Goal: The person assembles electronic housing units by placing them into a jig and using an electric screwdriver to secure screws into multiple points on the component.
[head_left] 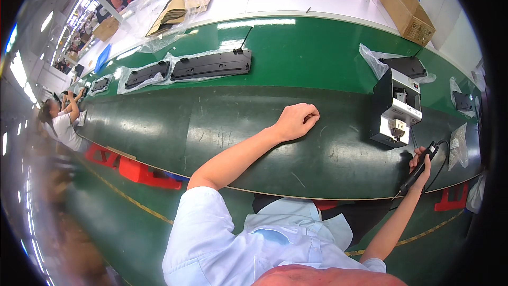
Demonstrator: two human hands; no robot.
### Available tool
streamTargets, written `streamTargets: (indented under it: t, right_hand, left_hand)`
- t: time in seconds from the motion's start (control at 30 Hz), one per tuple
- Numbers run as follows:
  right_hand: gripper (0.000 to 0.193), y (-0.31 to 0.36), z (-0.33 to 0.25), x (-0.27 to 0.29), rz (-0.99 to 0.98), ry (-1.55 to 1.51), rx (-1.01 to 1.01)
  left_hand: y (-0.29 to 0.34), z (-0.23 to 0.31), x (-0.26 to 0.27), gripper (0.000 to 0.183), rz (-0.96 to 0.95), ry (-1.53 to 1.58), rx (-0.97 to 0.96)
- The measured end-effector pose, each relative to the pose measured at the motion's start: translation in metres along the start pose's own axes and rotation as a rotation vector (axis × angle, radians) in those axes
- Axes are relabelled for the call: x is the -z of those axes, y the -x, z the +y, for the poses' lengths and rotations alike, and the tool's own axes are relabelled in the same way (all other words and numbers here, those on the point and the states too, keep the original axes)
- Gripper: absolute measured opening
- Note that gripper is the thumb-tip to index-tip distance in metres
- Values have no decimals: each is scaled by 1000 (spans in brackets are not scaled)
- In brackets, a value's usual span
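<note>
My left hand [297, 122] rests on the dark bench mat [238, 137], its fingers curled in toward the thumb. Whatever may be inside the curl is hidden. Over at the right, my right hand [419, 169] grips a black electric screwdriver [420, 168], whose thin bit points down and left past the near edge of the bench. A cord runs from the tool's upper end. Just beyond that hand stands a black-and-white box-shaped screw feeder [396, 108] with an open front; neither hand touches it.
Long black plastic panels [211, 65] on clear bags line the green strip behind the mat; another panel [406, 66] lies behind the feeder. A clear bag [458, 147] sits far right. Cardboard box [406, 10] and wrapped cardboard sheets [177, 10] occupy the white shelf. A co-worker [66, 122] sits far left.
</note>
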State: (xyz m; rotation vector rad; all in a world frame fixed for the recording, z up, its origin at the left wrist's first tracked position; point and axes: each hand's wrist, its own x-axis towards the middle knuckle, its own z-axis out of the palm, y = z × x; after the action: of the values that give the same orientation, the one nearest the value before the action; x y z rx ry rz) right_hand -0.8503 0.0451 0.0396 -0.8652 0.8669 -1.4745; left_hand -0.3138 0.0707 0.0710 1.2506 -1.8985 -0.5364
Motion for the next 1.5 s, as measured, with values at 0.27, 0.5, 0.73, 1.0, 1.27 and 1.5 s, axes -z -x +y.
streamTargets:
  t: [0.27, 0.5, 0.73, 1.0, 1.27, 1.5]
  right_hand:
    - [44, 0, 0, 2, -12, -6, 2]
    - [45, 0, 0, 3, -23, -20, 3]
    - [44, 1, 0, 1, -25, -25, 2]
    - [46, 0, 1, 3, -26, -5, 1]
    - [45, 1, 0, -3, -8, -13, -5]
    - [44, 6, -3, -10, 2, -15, -13]
  left_hand:
    - [0, 0, 0, 11, 6, 3, -4]
    - [0, -1, 0, 11, 6, 15, 5]
    - [1, 1, 2, 11, 10, 12, 10]
    - [2, 1, 4, 12, 10, 11, 0]
    - [2, 0, 9, 11, -1, 56, 43]
    - [-7, -18, 59, 10, 252, -322, -13]
